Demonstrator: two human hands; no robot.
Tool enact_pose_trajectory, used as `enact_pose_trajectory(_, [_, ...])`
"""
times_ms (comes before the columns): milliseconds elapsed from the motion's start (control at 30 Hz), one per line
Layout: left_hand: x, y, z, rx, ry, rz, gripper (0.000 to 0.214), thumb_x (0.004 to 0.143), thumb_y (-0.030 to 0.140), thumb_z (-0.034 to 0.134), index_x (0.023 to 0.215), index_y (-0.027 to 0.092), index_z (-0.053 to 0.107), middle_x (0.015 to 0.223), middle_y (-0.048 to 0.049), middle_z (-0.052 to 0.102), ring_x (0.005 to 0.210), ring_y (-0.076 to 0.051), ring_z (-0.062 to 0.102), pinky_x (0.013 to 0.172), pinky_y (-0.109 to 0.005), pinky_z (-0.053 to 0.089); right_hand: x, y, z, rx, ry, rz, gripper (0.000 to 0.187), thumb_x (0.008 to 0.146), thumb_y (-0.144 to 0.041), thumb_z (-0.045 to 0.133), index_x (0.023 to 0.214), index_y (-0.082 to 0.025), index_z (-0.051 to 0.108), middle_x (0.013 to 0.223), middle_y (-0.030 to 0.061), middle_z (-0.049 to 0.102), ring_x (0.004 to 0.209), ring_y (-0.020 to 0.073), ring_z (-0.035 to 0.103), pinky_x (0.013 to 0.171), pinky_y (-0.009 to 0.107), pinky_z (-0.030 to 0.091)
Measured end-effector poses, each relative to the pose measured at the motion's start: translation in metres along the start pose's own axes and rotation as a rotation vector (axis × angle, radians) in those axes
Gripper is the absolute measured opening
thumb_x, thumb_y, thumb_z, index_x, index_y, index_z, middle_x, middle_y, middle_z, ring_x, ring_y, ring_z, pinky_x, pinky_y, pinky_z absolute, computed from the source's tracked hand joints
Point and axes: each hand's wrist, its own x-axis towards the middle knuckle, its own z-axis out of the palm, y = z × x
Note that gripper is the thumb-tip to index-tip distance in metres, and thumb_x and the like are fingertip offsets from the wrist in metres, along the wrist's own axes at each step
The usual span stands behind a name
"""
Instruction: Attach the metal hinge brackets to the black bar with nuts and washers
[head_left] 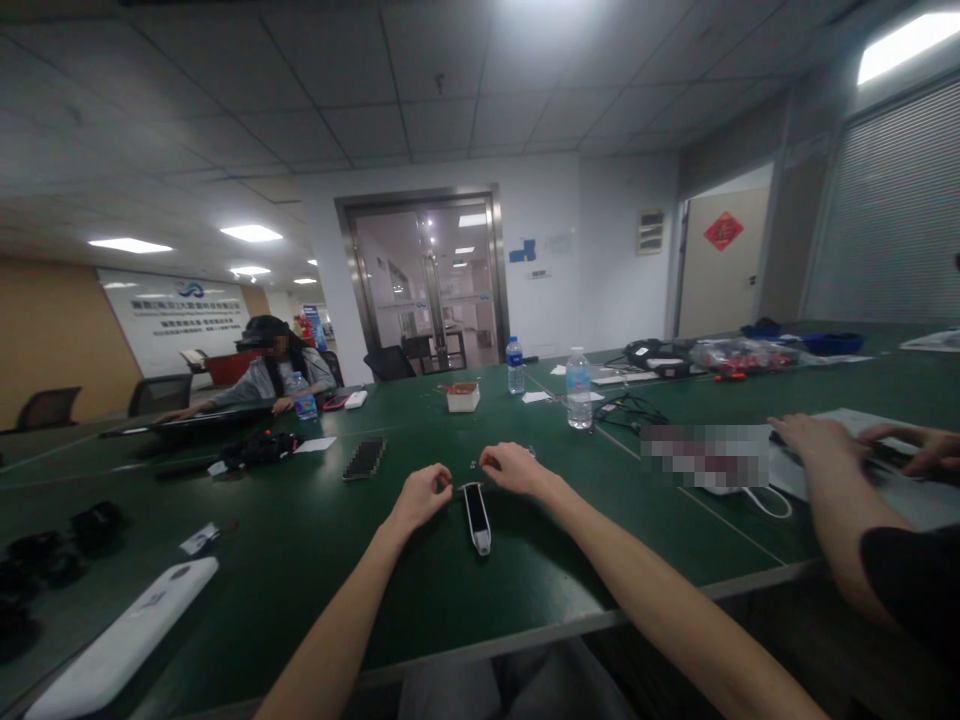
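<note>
A slim white casing with a long dark inset [477,515] lies on the green table, its narrower end toward me. To its left, my left hand [424,492] rests with fingers curled and thumb close to them; whether anything is pinched there is too small to see. My right hand [516,468] is beyond the casing's far end and to its right, fingertips bent down and closed near the table. Anything in its fingers is hidden. Between the hands, some tiny light bits [473,464] lie on the table.
Farther off stand a small white box [463,400] and water bottles [579,390]. A flat dark pixelated object [365,459] lies left of my hands. A large white case [127,640] is at near left. A neighbour's hands [825,450] work at right; another person [274,370] sits across.
</note>
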Motion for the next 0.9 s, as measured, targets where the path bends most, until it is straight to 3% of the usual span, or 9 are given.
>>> enact_pose_trajectory(267, [0.000, -0.002, 0.003, -0.019, -0.079, -0.040, 0.013, 0.074, 0.020, 0.058, 0.084, 0.016, 0.066, 0.072, -0.0005, 0.065, 0.063, -0.015, 0.056, 0.058, -0.024, 0.041, -0.004, 0.007, 0.002, -0.058, -0.157, 0.019, 0.017, 0.077, -0.020, 0.058, 0.086, -0.022, 0.072, 0.082, 0.0029, 0.071, 0.073, 0.0159, 0.064, 0.061, 0.022, 0.040])
enact_pose_trajectory(900, [-0.001, -0.007, 0.010, -0.062, -0.104, -0.043, 0.017, 0.080, 0.028, 0.058, 0.088, 0.017, 0.068, 0.076, -0.0015, 0.067, 0.065, -0.016, 0.058, 0.061, -0.025, 0.043, -0.003, 0.006, 0.005, -0.031, -0.176, -0.003, 0.016, 0.077, -0.020, 0.059, 0.088, -0.021, 0.070, 0.084, 0.0030, 0.071, 0.075, 0.0159, 0.064, 0.062, 0.021, 0.042])
